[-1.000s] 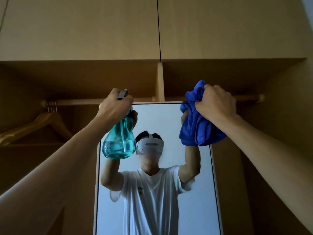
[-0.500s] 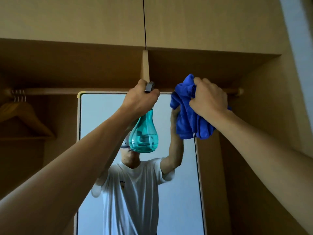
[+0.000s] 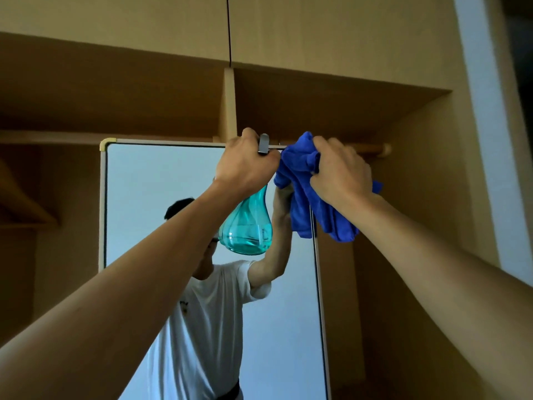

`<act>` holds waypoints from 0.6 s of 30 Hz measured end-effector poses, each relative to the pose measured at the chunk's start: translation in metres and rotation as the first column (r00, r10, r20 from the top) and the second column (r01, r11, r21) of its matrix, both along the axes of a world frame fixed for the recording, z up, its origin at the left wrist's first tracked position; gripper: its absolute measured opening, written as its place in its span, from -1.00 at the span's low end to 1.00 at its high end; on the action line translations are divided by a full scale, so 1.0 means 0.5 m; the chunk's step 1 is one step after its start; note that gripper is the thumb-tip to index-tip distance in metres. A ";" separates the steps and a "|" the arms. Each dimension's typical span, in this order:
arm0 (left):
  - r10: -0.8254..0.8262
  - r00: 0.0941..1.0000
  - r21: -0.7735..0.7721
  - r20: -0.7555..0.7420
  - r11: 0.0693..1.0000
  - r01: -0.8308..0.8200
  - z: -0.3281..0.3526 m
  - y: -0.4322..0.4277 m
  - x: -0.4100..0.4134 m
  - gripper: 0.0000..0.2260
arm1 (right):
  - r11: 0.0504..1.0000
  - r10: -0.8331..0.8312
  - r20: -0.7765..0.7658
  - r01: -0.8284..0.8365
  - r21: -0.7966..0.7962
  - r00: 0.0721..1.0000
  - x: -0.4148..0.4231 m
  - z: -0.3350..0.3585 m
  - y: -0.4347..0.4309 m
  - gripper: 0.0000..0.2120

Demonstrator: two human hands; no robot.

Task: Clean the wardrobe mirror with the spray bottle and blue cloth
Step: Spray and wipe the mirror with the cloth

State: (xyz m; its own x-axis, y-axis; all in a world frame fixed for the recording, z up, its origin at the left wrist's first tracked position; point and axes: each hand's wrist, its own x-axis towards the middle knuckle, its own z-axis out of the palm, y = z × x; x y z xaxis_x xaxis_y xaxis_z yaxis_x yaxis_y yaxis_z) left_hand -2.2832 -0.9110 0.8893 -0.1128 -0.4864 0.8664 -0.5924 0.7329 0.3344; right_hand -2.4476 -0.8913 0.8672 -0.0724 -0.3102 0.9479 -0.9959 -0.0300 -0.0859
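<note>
- The mirror (image 3: 150,203) stands straight ahead of both raised arms, its long axis upright. Both hands are up at its top right corner, so nearly all the glass lies below and to the left of them.
- The left hand (image 3: 245,163) is curled tight round the head of the spray bottle (image 3: 248,229), just under the mirror's top edge. A grey part shows above the knuckles, and the teal body hangs down in front of the glass.
- The right hand (image 3: 341,174) clutches the bunched blue cloth (image 3: 300,174) at the mirror's right edge. This hand is the nearer one to that edge, and the cloth's loose end hangs across the frame there.
- I cannot tell whether the cloth touches the glass.
- The two hands sit just beside each other, cloth against the left knuckles.
- The mirror has a pale thin frame with a yellowish cap on its top left corner. Its glass looks smooth and bright, with no streaks or droplets I can make out.
- My judgement: the wipe must run down and leftward from this corner.
</note>
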 end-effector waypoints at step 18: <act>-0.045 0.990 0.033 -0.133 0.998 0.050 -0.147 0.030 -0.127 -0.77 | 0.954 0.299 -0.180 -0.295 0.053 0.937 -0.117 -0.093 -0.046 -0.44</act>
